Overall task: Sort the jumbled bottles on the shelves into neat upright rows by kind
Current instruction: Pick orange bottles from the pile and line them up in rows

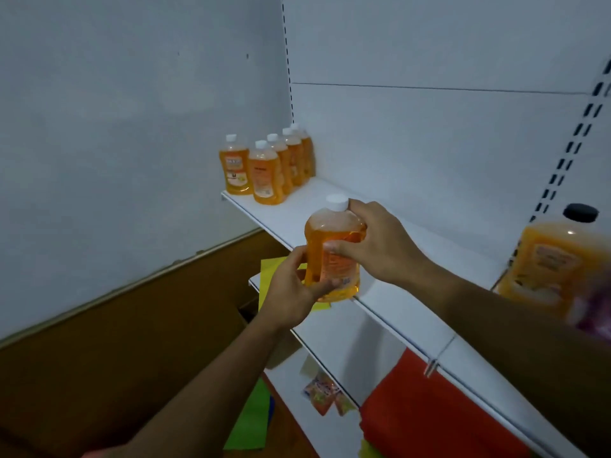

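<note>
Right now both hands grasp one orange bottle (334, 252) upright above the front edge of the white shelf (390, 302): the left hand (292, 289) curls round its base, the right hand (377, 239) wraps its shoulder. Five like bottles (267, 166) stand at the shelf's far-left end; a blurred black-capped bottle (558, 259) stands at right.

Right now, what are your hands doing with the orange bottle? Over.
Both hands gripping bottle: left hand low, right hand near the cap. Bottle upright, over shelf edge. Row stands at far end. Path there clear.
</note>
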